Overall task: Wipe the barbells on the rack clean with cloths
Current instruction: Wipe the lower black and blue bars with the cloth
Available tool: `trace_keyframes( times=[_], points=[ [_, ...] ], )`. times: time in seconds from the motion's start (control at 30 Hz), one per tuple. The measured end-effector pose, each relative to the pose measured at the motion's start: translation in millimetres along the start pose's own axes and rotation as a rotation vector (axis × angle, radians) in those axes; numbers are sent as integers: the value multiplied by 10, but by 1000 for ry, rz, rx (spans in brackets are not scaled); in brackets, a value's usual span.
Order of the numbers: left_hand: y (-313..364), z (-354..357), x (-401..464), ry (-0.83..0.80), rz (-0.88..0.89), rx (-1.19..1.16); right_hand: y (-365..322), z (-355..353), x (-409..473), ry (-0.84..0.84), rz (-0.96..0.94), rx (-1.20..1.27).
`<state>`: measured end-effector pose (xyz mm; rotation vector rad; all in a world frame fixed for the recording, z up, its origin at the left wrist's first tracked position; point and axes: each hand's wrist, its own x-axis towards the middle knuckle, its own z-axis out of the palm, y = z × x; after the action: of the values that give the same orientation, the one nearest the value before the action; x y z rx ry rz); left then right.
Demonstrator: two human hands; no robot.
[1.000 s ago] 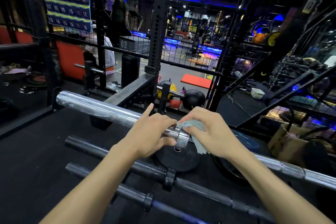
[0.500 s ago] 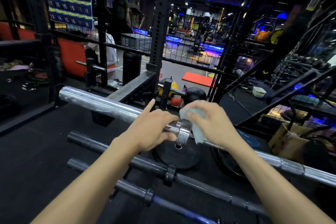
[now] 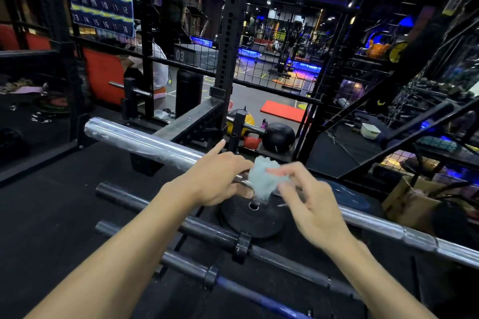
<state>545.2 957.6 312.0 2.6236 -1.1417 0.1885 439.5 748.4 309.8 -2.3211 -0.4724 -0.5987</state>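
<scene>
A chrome barbell lies across the rack, running from upper left to lower right. My left hand grips its thick sleeve just left of the collar, index finger sticking out. A bunched light-blue cloth sits on the collar and hides it. My right hand is blurred; its index fingertip and thumb pinch the cloth's right side while the other fingers are spread. Two dark barbells lie lower on the rack, nearer to me.
A black weight plate and a blue plate lie under the chrome bar. The black rack upright and wire fencing stand behind. A medicine ball and kettlebells sit on the floor beyond; a cardboard box is at right.
My right hand has lifted off the bar and drawn back, from palm wrapped over the cloth to fingertips only. The cloth now stands bunched on the collar. My left hand keeps its hold.
</scene>
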Motion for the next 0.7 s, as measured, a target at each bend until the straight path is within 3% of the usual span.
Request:
trace_keyframes(
  times=[0.1, 0.23, 0.37, 0.43, 0.53, 0.7],
  points=[
    [34, -36, -4, -17, -3, 16, 53, 44, 100, 51, 31, -81],
    [49, -37, -21, -1, 1, 2, -95, 14, -209, -50, -63, -10],
    [46, -58, -10, -24, -18, -42, -156, -296, 170, 229, 154, 202],
    [27, -81, 7, -48, -11, -36, -125, -489, 330, 279, 282, 297],
    [25, -179, 86, -146, -21, -71, -20, -606, 423, 124, 357, 315],
    [13, -303, 212, -300, -8, -106, 59, -288, 597, -117, 296, 111]
  ],
)
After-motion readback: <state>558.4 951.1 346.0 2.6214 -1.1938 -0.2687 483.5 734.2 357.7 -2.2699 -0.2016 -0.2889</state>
